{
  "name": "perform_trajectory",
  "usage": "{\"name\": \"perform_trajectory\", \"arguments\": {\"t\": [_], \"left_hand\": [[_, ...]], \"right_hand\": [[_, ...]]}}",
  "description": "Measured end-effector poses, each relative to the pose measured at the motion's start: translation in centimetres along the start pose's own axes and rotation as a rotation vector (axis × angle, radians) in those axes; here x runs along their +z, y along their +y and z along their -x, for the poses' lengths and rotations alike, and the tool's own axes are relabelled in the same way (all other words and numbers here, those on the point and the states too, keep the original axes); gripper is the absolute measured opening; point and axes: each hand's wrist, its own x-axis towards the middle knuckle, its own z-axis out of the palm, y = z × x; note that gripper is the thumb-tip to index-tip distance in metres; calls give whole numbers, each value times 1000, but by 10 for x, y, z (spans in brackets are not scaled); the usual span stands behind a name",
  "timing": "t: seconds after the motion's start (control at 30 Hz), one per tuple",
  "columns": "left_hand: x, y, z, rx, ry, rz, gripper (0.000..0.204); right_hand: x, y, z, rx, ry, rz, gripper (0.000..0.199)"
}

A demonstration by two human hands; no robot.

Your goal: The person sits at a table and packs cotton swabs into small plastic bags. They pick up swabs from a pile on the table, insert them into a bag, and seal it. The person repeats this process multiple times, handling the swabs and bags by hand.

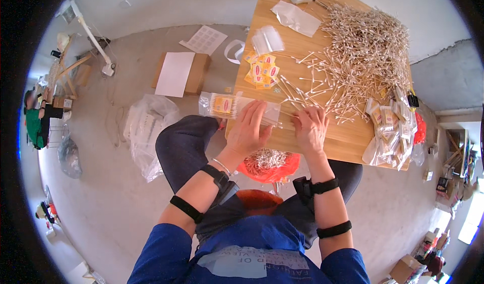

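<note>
A clear plastic bag with a row of cotton swabs and a yellow label in it lies across the table's left edge. My left hand is on its right-hand part, fingers stretched over the film and thumb held apart, keeping hold of it. Just to the right, my right hand is closed, fingertips bent down at a few cotton swabs by the near end of the pile. Its fingers partly hide what they pinch. Loose cotton swabs lie scattered beyond both hands, running up to a large heap.
Yellow labels and clear empty bags lie on the wooden table. Filled swab packs crowd its right corner. A red bag of swabs hangs below the near edge. A cardboard box and a plastic sack stand left.
</note>
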Motion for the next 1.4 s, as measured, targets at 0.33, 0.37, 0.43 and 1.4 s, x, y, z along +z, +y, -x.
{"name": "perform_trajectory", "arguments": {"t": [0.33,0.37,0.43,1.4], "left_hand": [[-28,34,-17,-168,3,394,36],[-28,40,-19,-236,-21,582,33],[-29,50,-23,-361,-71,956,26],[-87,123,-12,-549,-405,1604,10]], "right_hand": [[-22,-42,19,198,25,-400,6],[-27,-50,21,243,21,-498,6],[-37,-60,25,297,12,-634,5],[-121,-80,79,310,-212,-1391,12]]}}
